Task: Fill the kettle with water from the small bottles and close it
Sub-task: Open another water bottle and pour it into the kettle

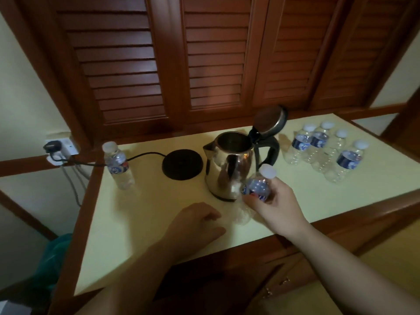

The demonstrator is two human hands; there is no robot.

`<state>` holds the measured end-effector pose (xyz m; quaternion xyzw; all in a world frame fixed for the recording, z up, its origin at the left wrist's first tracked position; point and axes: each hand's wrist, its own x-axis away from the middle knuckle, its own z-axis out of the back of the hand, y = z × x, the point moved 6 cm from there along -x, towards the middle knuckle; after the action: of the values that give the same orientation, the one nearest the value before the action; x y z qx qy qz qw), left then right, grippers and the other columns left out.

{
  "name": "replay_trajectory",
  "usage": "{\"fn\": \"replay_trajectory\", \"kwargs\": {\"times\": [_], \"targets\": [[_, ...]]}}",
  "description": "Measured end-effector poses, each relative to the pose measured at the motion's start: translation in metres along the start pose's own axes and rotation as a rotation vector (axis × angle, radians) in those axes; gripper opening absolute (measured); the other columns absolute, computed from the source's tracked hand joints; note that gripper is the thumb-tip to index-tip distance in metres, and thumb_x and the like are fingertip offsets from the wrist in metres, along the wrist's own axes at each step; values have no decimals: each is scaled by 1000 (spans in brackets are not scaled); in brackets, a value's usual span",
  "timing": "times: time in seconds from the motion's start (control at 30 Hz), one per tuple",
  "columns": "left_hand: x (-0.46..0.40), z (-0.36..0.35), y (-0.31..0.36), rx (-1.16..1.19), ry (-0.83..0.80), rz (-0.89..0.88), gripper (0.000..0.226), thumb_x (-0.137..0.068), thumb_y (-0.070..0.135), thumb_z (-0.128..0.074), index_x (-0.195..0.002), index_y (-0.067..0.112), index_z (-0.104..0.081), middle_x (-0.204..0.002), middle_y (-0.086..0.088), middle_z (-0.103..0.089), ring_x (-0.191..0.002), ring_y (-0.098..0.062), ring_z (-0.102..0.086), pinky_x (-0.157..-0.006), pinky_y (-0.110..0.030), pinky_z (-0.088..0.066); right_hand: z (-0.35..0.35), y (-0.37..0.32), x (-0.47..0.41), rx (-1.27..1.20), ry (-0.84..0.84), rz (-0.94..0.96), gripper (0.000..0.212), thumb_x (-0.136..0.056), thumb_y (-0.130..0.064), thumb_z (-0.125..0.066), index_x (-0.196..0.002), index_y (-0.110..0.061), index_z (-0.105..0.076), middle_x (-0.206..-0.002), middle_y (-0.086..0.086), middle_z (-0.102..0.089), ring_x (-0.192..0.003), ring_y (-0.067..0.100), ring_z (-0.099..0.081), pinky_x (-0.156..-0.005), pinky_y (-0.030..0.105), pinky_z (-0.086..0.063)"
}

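Right hand grips capped water bottle beside steel kettle, lid raised. Left hand rests on counter, fingers loosely curled, holding nothing.

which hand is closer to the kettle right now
The right hand. It grips a small capped bottle just in front of the kettle, at its lower right side. The left hand rests on the counter, farther out in front of the kettle.
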<state>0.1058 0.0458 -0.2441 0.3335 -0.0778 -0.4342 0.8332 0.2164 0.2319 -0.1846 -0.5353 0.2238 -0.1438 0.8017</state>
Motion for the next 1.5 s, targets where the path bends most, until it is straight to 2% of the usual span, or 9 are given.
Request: {"fn": "replay_trajectory", "kwargs": {"times": [0.17, 0.27, 0.43, 0.6, 0.7, 0.8, 0.9, 1.33, 1.5], "targets": [[-23, -33, 35, -33, -22, -158, 47, -80, 61, -60, -105, 23, -72, -101, 11, -66, -95, -5, -58, -86, -17, -43, 59, 20, 9, 114, 268, -18, 33, -84, -10, -84, -99, -33, -66, -87, -10, -73, -85, -3, -67, -73, 11, -50], [-33, -50, 52, -67, 2, -265, 21, -79, 34, -82, -93, 20, -74, -95, 11, -68, -94, -2, -54, -87, -10, -37, 98, 42, 3, 282, 394, -54, 28, -83, -24, -83, -105, -24, -66, -95, -6, -70, -88, 7, -66, -76, 28, -53], [-51, -67, 66, -123, -2, -359, 24, -83, 39, -72, -101, 24, -76, -104, 14, -69, -101, -5, -59, -91, -31, -54, 140, 75, -17, 365, 486, -158, 29, -83, -31, -82, -99, -20, -61, -92, 2, -67, -84, 20, -65, -67, 32, -47], [-66, -90, 76, -226, -178, -475, 15, -73, 23, -85, -83, 17, -75, -105, 2, -75, -114, -16, -60, -89, -37, -59, 145, 87, -35, 335, 515, -219, 46, -81, -26, -86, -114, -23, -53, -94, -13, -64, -83, 4, -63, -63, 19, -43], [-74, -85, 77, -139, -79, -379, 37, -85, 33, -73, -121, 24, -73, -137, 9, -64, -134, -2, -45, -113, -22, -39, 141, 98, -39, 276, 558, -303, 54, -78, -28, -86, -114, -25, -45, -93, -13, -62, -80, 5, -64, -62, 25, -52], [-77, -94, 70, -124, -109, -345, 54, -93, 47, -59, -144, 30, -56, -156, 15, -45, -145, 5, -30, -115, -11, -16, 136, 113, -45, 311, 570, -352, 52, -74, -31, -85, -112, -21, -51, -104, -3, -64, -91, 18, -66, -77, 41, -59], [-77, -98, 68, -150, -134, -355, 56, -94, 51, -54, -146, 31, -54, -158, 17, -42, -146, 5, -28, -119, -15, -20, 135, 121, -54, 374, 564, -383, 50, -78, -32, -82, -116, -13, -55, -117, 6, -59, -104, 26, -60, -90, 43, -53], [-72, -93, 67, -106, -49, -385, 54, -89, 51, -60, -136, 26, -66, -147, 13, -56, -138, 3, -45, -115, -17, -36, 133, 126, -76, 444, 607, -500, 59, -88, -26, -73, -138, -6, -48, -135, 16, -56, -124, 37, -56, -95, 45, -47], [-74, -92, 65, -71, -44, -352, 51, -88, 47, -64, -134, 24, -68, -146, 13, -58, -139, 4, -43, -115, -11, -30, 121, 121, -55, 380, 642, -444, 67, -82, -29, -80, -137, -8, -46, -136, 10, -51, -114, 31, -58, -91, 37, -46]]}}
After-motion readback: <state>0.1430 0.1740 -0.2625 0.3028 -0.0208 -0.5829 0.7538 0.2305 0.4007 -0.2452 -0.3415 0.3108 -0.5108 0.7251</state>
